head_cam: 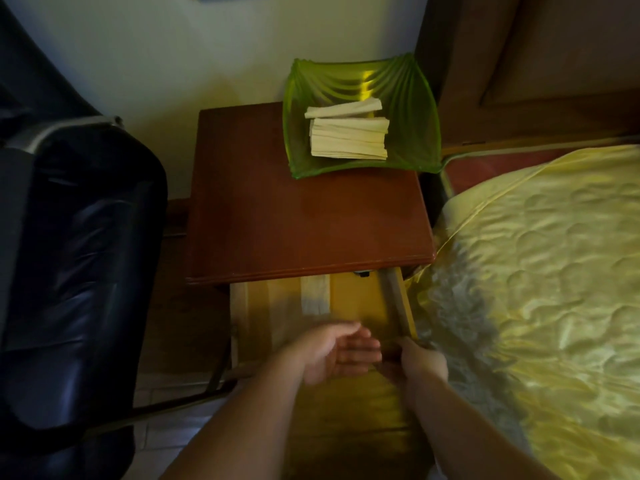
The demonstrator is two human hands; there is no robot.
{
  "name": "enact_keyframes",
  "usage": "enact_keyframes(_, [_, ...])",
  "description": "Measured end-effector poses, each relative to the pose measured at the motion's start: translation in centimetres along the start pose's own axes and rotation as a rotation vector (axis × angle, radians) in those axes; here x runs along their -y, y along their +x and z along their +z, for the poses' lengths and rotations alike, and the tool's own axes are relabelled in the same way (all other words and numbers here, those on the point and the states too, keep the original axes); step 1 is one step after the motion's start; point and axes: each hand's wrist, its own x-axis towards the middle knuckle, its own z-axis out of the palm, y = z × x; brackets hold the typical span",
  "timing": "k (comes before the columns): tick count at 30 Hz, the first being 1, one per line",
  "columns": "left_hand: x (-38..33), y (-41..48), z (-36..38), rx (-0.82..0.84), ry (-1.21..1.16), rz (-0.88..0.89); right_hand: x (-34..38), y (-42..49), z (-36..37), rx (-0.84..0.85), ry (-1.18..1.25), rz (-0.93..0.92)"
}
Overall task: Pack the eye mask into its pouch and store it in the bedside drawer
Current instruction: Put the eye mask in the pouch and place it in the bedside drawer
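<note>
- While the right hand (420,363) grips the open drawer (349,306) front's corner, the left hand (337,351) hovers, fingers spread, empty.
- Neither eye mask nor pouch shows; whether stowed, I cannot tell.
- Closing probably remains.

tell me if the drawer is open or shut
Open: the drawer is pulled out from under the nightstand top, its inside showing. The right hand is at its front corner.

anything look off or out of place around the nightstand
One thing: the green dish holding folded papers overhangs the nightstand at its back right corner, so it could tip. The drawer is pulled open, which fits the task.
</note>
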Motion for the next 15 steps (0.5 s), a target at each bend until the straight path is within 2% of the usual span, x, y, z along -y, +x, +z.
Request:
enact_keyframes(2, [0.5,-0.8,-0.7,0.195,0.134,-0.187,0.5,-0.3,0.6,0.007,-0.004,-0.010])
enact_keyframes(3, [0.8,-1.2,-1.0,0.241,0.209,-0.251,0.7,-0.5,1.0,0.023,0.015,0.007])
enact_keyframes(4, [1.2,-1.6,-1.4,0.228,0.262,-0.297,1.0,-0.6,1.4,0.037,0.041,0.027])
enact_keyframes(6, [1.9,-2.2,-2.3,0.072,0.215,-0.315,1.6,-0.7,2.0,0.048,0.072,0.062])
enact_keyframes(8, [2.7,-2.1,-4.1,-0.154,0.005,-0.220,2.5,-0.7,2.4,0.071,0.084,0.096])
enact_keyframes(10, [2.8,-2.1,-5.4,-0.330,-0.188,-0.047,3.1,-0.8,2.6,0.108,0.106,0.117])
enact_keyframes(15, [1.7,-1.6,-7.0,-0.581,-0.699,0.249,4.3,-0.9,3.5,0.166,0.184,0.131])
